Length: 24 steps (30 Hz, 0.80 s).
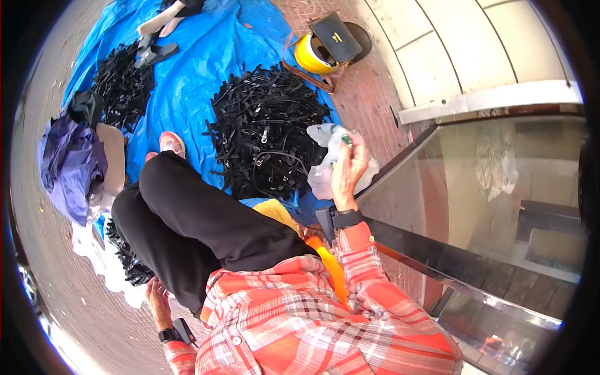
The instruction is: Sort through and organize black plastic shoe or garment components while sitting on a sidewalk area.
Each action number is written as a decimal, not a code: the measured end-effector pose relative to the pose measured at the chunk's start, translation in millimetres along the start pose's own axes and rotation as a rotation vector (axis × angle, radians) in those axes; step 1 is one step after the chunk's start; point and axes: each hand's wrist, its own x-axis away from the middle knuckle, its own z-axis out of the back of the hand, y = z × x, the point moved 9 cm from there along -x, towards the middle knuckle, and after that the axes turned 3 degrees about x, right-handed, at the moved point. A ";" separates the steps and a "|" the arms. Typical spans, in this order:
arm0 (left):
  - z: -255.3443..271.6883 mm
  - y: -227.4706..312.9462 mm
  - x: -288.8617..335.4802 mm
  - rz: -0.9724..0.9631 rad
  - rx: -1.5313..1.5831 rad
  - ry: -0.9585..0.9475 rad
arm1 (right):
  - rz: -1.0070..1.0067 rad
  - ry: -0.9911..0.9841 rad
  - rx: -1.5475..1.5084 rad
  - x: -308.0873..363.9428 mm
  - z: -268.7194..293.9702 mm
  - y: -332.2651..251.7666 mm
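My right hand (pixel 350 170) is raised at the right edge of a blue tarp, its fingers closed on a crumpled, see-through white plastic bag (pixel 322 178). A small green patch shows at the fingertips; I cannot tell whether it is print or a separate piece. Left of that hand lies a big heap of black straps with metal buckles (pixel 265 134). Low on the left, my left hand (pixel 159 304) hangs beside my thigh with its fingers loosely apart and nothing visible in them. Just beyond it is a smaller batch of black straps (pixel 132 259) on white plastic.
The blue tarp (pixel 187 84) bears another strap pile (pixel 122 87) and a dark sandal (pixel 154 54). Another person's bare feet (pixel 161 24) show beyond. A yellow bucket (pixel 310 55) carries a black bag (pixel 336 39). Purple cloth (pixel 74 162) lies left; a glass case (pixel 462 169) stands right.
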 end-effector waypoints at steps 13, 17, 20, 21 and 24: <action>-32.8 124.3 30.7 -0.560 -0.109 -0.016 | -0.077 -0.085 -0.089 -57.3 26.1 -80.8; -109.7 213.3 92.6 -0.819 -0.160 0.063 | -0.451 -0.296 -0.663 -61.9 -0.3 -86.1; -179.5 243.0 124.2 -0.868 -0.096 -0.189 | -0.372 -0.507 -0.406 -65.5 -16.0 -79.2; -204.5 244.8 130.1 -0.899 -0.143 -0.300 | -0.339 -0.513 -0.381 -62.4 -25.6 -91.5; -264.9 240.2 151.8 -0.866 -0.275 -0.535 | -0.420 -0.660 -0.743 -36.0 -55.6 -123.5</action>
